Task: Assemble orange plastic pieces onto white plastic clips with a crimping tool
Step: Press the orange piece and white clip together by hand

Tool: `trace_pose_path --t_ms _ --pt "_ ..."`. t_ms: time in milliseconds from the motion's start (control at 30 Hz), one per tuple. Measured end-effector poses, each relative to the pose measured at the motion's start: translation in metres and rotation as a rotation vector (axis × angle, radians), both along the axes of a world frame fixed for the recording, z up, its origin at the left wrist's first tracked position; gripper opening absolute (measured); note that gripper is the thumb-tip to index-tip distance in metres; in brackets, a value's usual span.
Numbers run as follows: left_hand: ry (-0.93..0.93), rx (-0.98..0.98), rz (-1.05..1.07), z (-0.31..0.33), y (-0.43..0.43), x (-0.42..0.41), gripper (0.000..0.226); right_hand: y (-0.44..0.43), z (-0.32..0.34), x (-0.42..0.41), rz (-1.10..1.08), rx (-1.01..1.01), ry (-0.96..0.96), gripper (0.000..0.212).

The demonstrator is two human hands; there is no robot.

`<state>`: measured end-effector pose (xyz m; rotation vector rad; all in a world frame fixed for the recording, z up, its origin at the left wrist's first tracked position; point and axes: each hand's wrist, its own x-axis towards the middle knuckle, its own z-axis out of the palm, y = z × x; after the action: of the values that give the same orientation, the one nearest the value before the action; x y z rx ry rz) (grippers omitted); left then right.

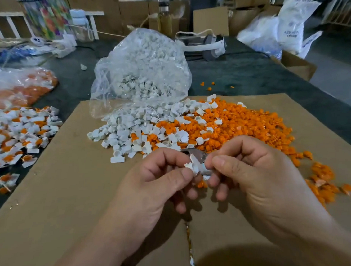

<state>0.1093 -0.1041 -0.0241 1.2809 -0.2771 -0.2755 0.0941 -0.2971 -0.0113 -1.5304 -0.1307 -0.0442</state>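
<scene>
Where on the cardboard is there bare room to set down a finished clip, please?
The cardboard is bare on its left half, between the white clips and its left edge, down past the left hand. A strip is bare beyond the orange pieces, far right. The middle and right are crowded.

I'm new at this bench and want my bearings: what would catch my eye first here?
The orange pile spreads over the right of the cardboard and meets the white clips spilling from a clear bag at the centre. In front, the left hand pinches a clip next to a metal tool gripped by the right hand. At far left lies a heap of white-and-orange pieces.
</scene>
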Motion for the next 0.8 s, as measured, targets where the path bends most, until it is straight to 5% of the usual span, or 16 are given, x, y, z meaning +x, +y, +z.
trace_pose_path --t_ms 367,500,800 --pt "0.017 -0.008 0.037 0.001 0.0 0.002 0.014 0.0 0.007 -0.004 0.016 -0.068 0.028 0.026" --pt "-0.019 0.025 0.075 0.0 -0.002 0.001 0.012 0.002 0.005 -0.006 0.074 -0.161 -0.045 0.01" --pt "-0.119 0.196 0.144 -0.004 -0.002 0.0 0.016 0.004 -0.008 -0.005 0.074 -0.28 -0.076 0.02"
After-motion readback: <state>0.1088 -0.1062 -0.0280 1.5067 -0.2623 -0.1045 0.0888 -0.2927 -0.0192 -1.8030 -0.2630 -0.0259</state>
